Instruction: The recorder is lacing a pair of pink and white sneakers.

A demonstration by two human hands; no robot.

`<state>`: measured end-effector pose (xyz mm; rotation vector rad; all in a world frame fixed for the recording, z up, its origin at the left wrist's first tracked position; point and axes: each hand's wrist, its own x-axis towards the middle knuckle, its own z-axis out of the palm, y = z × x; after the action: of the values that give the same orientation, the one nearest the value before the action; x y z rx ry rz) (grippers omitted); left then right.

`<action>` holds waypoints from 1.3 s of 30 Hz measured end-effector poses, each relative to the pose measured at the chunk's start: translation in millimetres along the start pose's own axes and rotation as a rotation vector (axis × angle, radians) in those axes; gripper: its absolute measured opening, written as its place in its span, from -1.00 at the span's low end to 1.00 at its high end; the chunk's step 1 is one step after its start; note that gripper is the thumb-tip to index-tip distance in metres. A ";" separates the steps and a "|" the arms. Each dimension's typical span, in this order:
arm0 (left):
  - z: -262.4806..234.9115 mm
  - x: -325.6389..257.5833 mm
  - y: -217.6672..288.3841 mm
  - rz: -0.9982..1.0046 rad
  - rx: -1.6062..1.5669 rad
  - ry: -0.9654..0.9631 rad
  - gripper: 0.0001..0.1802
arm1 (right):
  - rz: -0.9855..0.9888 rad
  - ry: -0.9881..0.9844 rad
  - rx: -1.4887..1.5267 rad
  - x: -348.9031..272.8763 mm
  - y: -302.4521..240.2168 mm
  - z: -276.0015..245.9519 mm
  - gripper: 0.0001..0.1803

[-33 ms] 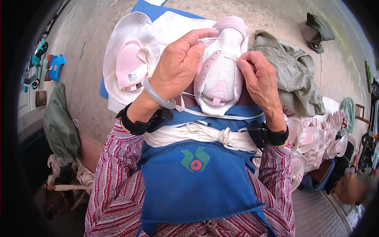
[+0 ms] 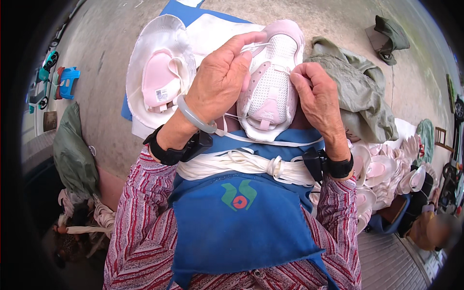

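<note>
A pale pink and white mesh shoe upper (image 2: 258,104) lies before me, its padded pink end pointing away. My left hand (image 2: 220,77) is over its left side, thumb and fingers closed on a thin white shoelace (image 2: 258,47), index finger reaching toward the far end. At the upper's right edge, my right hand (image 2: 319,96) has thumb and forefinger pinched together beside a white strand; what lies between the tips is hidden. A loose length of lace runs below the upper, across my blue apron (image 2: 232,237). On my lap rests a tied bundle of white laces (image 2: 227,162).
Another white and pink upper (image 2: 157,82) lies at the left on a white sheet. Grey-green cloth (image 2: 355,87) is heaped at the right. Many more uppers (image 2: 382,169) pile up at the lower right. A green sack (image 2: 75,150) stands at the left, a blue stool (image 2: 69,82) beyond.
My left index finger has shifted slightly up and away from me. The right hand and the upper stay in place.
</note>
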<state>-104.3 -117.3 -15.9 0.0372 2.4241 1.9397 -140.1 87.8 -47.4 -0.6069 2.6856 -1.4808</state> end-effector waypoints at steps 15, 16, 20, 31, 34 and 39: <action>13.6 14.5 -10.7 0.270 0.490 -0.028 -0.82 | -0.057 -0.042 0.036 2.7 2.2 -1.4 -0.90; 14.7 16.1 -12.3 0.272 0.492 -0.031 -0.82 | -0.097 -0.038 0.016 3.4 2.1 -1.4 -0.91; 18.0 19.2 -15.2 0.375 0.545 -0.005 -0.83 | -0.188 -0.037 -0.090 2.4 -0.3 -1.5 -0.92; 22.4 23.9 -22.6 0.507 0.530 -0.053 -0.86 | -0.079 -0.080 0.081 5.0 12.2 -3.3 -0.92; 23.1 23.2 -25.8 0.517 0.563 -0.041 -0.88 | -0.132 -0.082 0.016 7.0 9.5 -2.1 -0.92; 25.7 29.4 -23.4 0.478 0.557 -0.020 -0.88 | -0.283 -0.017 -0.224 9.6 4.7 -3.7 -0.92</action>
<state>-132.4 -96.2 -44.8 0.6994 3.0616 1.2806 -151.3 89.8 -47.6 -1.0445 2.8705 -1.2186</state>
